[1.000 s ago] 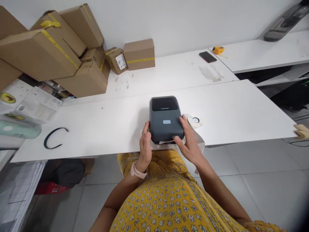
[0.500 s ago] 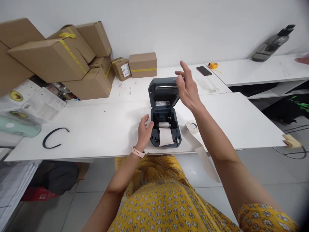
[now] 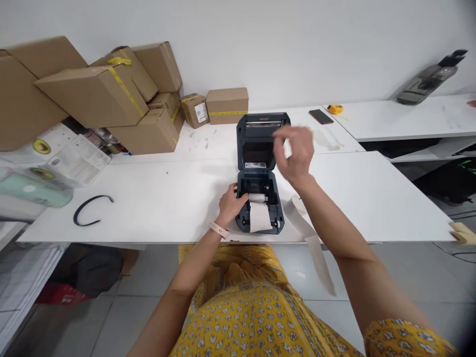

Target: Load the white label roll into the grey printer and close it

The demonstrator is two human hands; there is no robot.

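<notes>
A dark label printer (image 3: 279, 208) stands near the table's front edge with its lid (image 3: 259, 133) raised. Inside it lie a small white roll (image 3: 256, 197) and a strip of white paper (image 3: 260, 217) running toward the front. My left hand (image 3: 231, 206) grips the printer's left side, its thumb over the rim by the small roll. Off the lid's right side, my right hand (image 3: 297, 153) is raised, blurred, with curled fingers apart and nothing seen in them. Partly behind my right forearm, a label roll (image 3: 297, 206) trails a long strip (image 3: 318, 258) over the table edge.
Cardboard boxes (image 3: 92, 94) are piled at the back left. A black headband-like arc (image 3: 82, 206) and a green bottle (image 3: 40, 188) are at left. A phone (image 3: 321, 116), a yellow tape measure (image 3: 335, 109) and a pump bottle (image 3: 427, 79) stand back right.
The printer lid has tipped further back. My right hand has come down away from the lid, its fingers more curled. My left hand has moved onto the printer's left rim.
</notes>
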